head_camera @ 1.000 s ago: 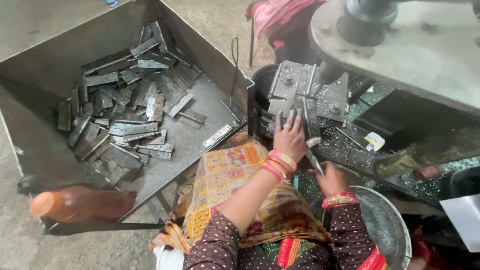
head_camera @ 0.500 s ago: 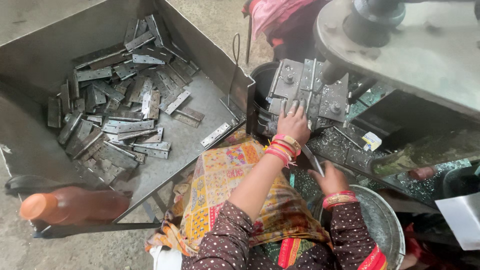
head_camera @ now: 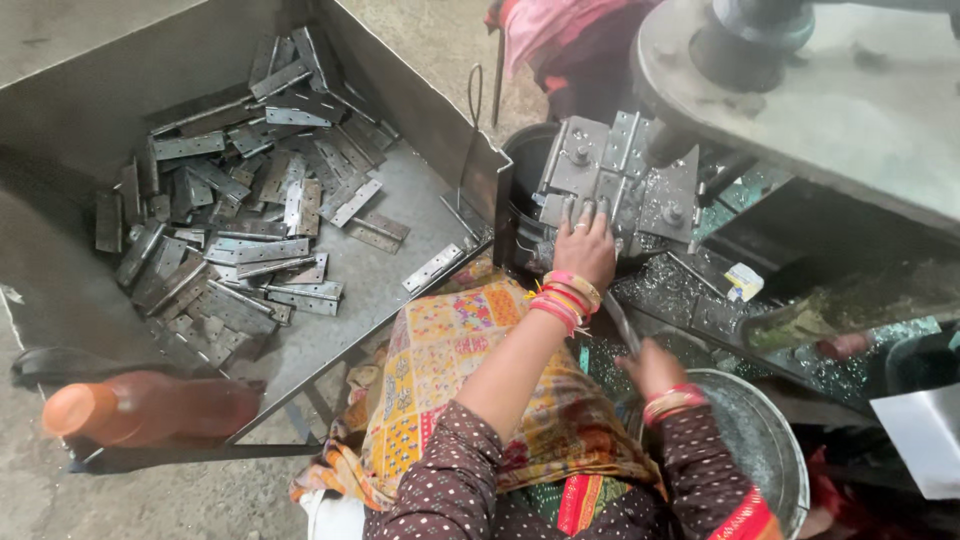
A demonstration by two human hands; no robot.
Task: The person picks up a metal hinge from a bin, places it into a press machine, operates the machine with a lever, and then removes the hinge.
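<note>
My left hand [head_camera: 585, 250] lies flat, fingers spread, on a grey metal fixture [head_camera: 660, 195] of bolted plates beneath a round machine table [head_camera: 830, 120]. It wears red and yellow bangles. My right hand [head_camera: 652, 368] is lower and nearer to me, above a round metal bucket [head_camera: 770, 450]. It is closed around the lower end of a thin grey metal rod [head_camera: 620, 322] that slants up towards the fixture. A patterned yellow cloth [head_camera: 450, 340] covers my lap.
A large sheet-metal bin [head_camera: 400, 100] at left holds several flat metal hinges [head_camera: 240, 250]. An orange bottle [head_camera: 140, 410] lies at its near edge. A dark round container [head_camera: 520, 170] stands beside the fixture. Metal shavings [head_camera: 665, 285] cover the machine base. A pink cloth [head_camera: 560, 30] hangs beyond.
My left hand has slid forward onto the fixture plates and flattened there. My right hand has dropped slightly toward the bucket with the rod.
</note>
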